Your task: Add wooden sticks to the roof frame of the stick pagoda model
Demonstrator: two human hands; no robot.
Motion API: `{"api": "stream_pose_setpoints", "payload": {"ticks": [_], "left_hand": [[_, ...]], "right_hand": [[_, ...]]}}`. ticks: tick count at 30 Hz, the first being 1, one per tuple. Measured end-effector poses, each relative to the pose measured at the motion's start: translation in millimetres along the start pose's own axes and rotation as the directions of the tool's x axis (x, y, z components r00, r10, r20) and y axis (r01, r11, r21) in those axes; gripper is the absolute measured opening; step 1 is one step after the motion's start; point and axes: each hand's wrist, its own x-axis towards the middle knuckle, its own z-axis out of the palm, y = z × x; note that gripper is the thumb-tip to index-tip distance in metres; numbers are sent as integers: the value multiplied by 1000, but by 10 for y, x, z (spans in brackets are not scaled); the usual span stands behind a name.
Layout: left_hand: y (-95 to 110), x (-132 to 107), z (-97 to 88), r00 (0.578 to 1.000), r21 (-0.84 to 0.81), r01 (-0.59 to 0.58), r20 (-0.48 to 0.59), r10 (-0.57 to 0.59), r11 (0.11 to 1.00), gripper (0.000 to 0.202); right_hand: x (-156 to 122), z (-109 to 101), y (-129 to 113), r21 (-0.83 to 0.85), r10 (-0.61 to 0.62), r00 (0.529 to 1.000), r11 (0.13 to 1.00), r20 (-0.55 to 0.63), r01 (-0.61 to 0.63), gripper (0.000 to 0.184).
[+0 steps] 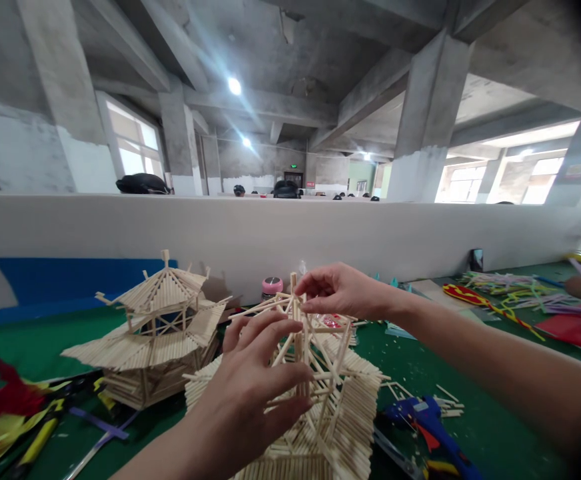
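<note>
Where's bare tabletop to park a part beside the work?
Bare green tabletop shows right of the blue glue gun, below the right forearm. A second patch lies at left, between the blue sheet, the left stick model and the red-and-yellow material. Crowded: around the front stick model, by the loose sticks, and among the straws at right.

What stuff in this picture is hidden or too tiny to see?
In the head view:
Nearer pale wooden-stick model: its left middle, behind the bare left hand.
Blue plastic glue gun: its handle end, cut off by the bottom edge.
People: bodies behind the long white partition.
Small red wall sign: any words, too small.
</note>
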Motion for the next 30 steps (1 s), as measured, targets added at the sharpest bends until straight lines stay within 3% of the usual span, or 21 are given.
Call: {"api": "stream_pose_setpoints", "payload": {"ticks": [9,15,21,26,30], "left_hand": [[20,-31,49,996,-23,-5,-91,3,1000,13],[92,-93,48,995,2,-41,-93,41,999,22],[320,-126,-76,965,-167,109,-220,-145,980,24],[458,-30,-210,934,-334,286,-112,-339,898,20],[528,90,-280,894,-547,412,86,-440,729,14]], "right_hand": [[-78,-26,-51,-115,-30,997,993,64,37,20],[-191,-47,-174,-54,-29,997,998,65,32,19],[-355,-59,-293,75,-13,998,997,54,9,22],[-496,78,-352,116,-49,994,992,96,37,24],[-562,211,-383,184,-108,994,977,16,104,23]]}}
